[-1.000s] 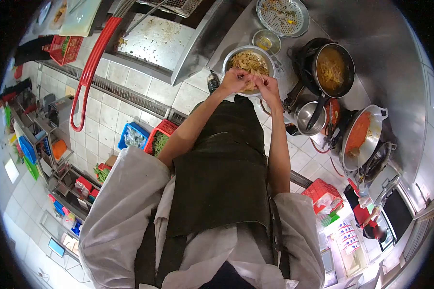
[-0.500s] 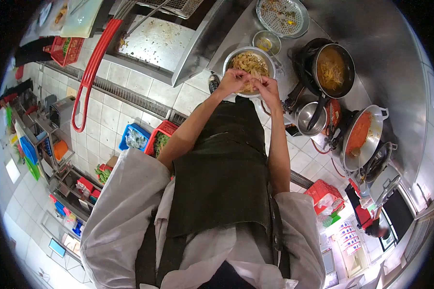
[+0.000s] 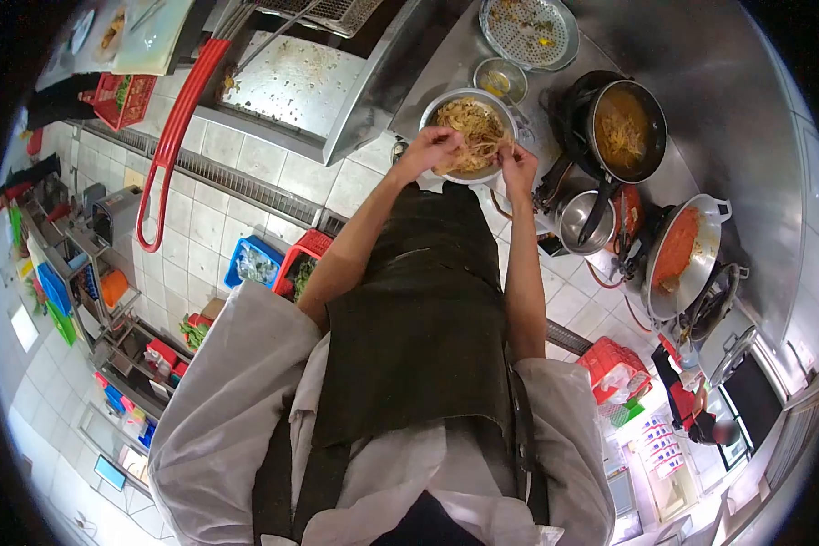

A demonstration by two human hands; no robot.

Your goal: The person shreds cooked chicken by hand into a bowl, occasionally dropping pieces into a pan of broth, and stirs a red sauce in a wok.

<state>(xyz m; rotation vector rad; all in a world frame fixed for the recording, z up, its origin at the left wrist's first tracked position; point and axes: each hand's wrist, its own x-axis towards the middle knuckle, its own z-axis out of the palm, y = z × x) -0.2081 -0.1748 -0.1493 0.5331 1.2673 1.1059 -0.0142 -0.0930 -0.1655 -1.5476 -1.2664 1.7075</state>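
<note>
A metal bowl (image 3: 423, 113) holds pale, shredded food (image 3: 469, 120) at the counter's near edge. Over its left side, my left hand (image 3: 432, 151) has its fingers closed on shreds of the food. My right hand (image 3: 517, 166) is above the bowl's right rim, fingers pinched on a few more strands. Some of the shreds stretch between the two hands. To the right, a black pan (image 3: 657, 136) holds similar shreds in brown liquid.
Behind the bowl are a small metal bowl (image 3: 521, 84) and a perforated tray (image 3: 569, 45). An empty pot (image 3: 578, 218) and a wide pan of red sauce (image 3: 712, 238) stand right. Red-handled baskets (image 3: 166, 150) hang at upper left. A person (image 3: 687, 405) is at far right.
My hands have moved apart, my left hand to the left and my right hand slightly right. The food between them is now pulled into looser strands.
</note>
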